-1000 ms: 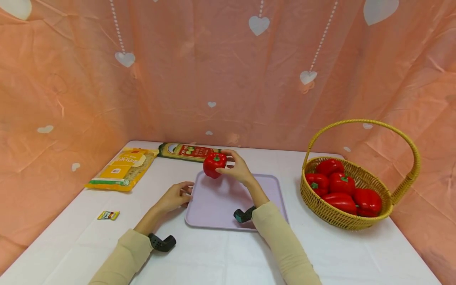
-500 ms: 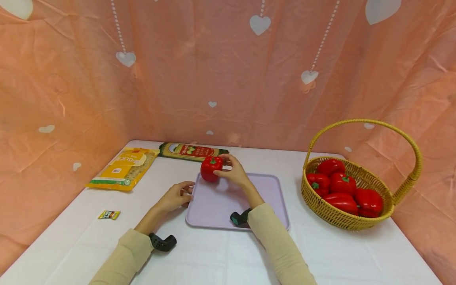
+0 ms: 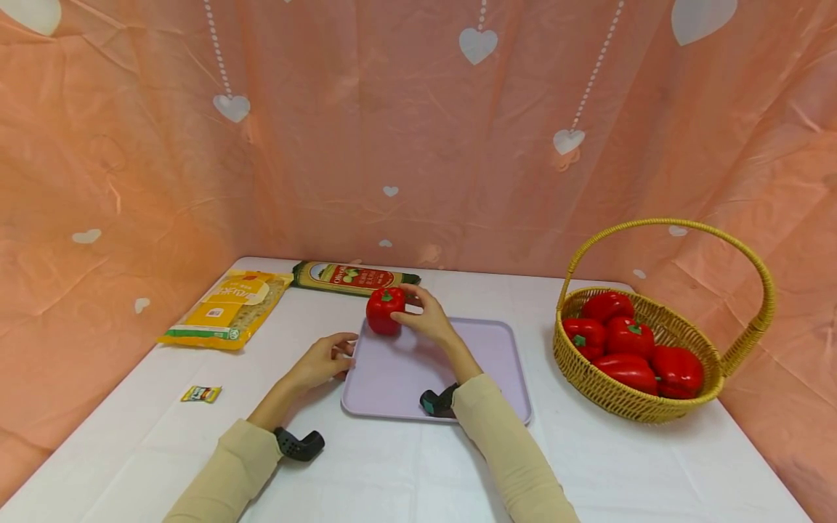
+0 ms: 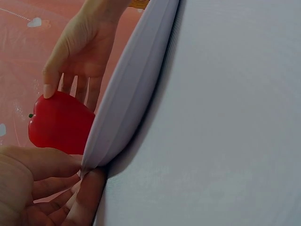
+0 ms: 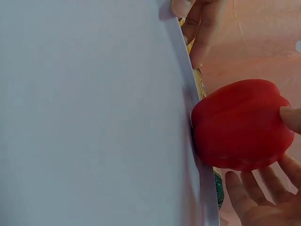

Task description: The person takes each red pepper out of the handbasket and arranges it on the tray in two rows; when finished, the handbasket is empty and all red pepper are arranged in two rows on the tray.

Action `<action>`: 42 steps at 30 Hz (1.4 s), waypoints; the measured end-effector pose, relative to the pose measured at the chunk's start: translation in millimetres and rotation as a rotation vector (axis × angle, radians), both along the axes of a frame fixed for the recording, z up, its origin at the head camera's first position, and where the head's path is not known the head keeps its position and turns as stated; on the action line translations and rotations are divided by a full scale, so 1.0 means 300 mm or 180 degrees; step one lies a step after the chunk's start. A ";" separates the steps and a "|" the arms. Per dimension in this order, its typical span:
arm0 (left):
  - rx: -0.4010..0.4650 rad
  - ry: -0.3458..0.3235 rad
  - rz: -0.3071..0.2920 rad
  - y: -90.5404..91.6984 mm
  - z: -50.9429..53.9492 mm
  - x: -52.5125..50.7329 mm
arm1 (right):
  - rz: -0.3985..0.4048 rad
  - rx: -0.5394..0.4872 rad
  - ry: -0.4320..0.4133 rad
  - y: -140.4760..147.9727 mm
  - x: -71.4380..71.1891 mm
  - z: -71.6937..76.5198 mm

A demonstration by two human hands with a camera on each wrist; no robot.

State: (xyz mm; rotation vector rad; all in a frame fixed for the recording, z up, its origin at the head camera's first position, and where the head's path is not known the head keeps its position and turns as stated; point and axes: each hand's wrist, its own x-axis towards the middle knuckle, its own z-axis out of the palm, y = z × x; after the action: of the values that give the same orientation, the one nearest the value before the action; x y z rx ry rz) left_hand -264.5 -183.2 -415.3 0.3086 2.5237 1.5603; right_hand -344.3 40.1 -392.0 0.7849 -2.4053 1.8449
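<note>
The right hand [image 3: 428, 318] holds a red pepper [image 3: 383, 312] on the far left corner of the tray [image 3: 399, 381], whose left rim the left hand [image 3: 322, 362] pinches. The left wrist view bares that pinch; only the head view shows the small packet [image 3: 201, 394].

Beige sleeves [image 3: 513, 450], black curved wrist cameras [image 3: 299, 444]

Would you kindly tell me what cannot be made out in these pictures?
Head view: the print on the small packet, too small to read.
Head view: anything beneath the peppers in the basket, hidden by those peppers.
Left wrist view: the lower end of the held pepper, hidden by the tray.
Right wrist view: part of the right hand, cut off by the right edge.
</note>
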 end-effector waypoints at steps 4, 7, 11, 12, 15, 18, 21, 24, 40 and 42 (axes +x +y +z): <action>0.0012 -0.0019 -0.0003 -0.001 -0.001 -0.001 | 0.0056 -0.0030 -0.0103 -0.002 0.002 -0.004; 0.0021 -0.0004 -0.0013 -0.002 0.001 0.001 | 0.0133 -0.0081 -0.0186 -0.005 0.002 -0.007; 0.0046 0.0033 -0.0037 -0.001 0.005 0.004 | 0.0191 -0.0057 -0.0234 -0.009 -0.001 -0.015; 0.0054 0.0036 -0.0039 -0.001 0.005 0.004 | 0.0188 -0.0025 -0.0245 -0.009 -0.001 -0.017; 0.0057 0.0035 -0.0037 -0.001 0.003 0.003 | 0.0163 0.0076 -0.0278 -0.010 0.001 -0.019; 0.0033 0.0031 -0.0025 -0.002 0.000 0.000 | 0.0144 0.0148 -0.0286 -0.008 0.002 -0.021; 0.0021 0.0008 0.0024 -0.001 -0.003 -0.002 | 0.0161 0.0129 -0.0255 -0.007 0.001 -0.024; -0.0004 0.0002 0.0045 -0.001 -0.004 -0.004 | 0.0173 0.0095 -0.0239 -0.007 0.001 -0.025; -0.0008 -0.0023 0.0047 0.000 -0.007 -0.004 | 0.0088 0.0072 -0.0215 0.043 0.016 0.035; 0.0011 -0.0023 0.0042 0.000 -0.006 -0.003 | 0.0081 0.0069 -0.0176 0.060 0.021 0.054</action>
State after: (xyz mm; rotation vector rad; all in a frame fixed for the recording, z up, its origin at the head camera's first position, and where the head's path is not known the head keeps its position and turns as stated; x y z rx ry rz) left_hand -265.3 -183.2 -417.1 0.2870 2.5230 1.5679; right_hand -338.0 58.1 -376.0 0.7799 -2.4640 1.8771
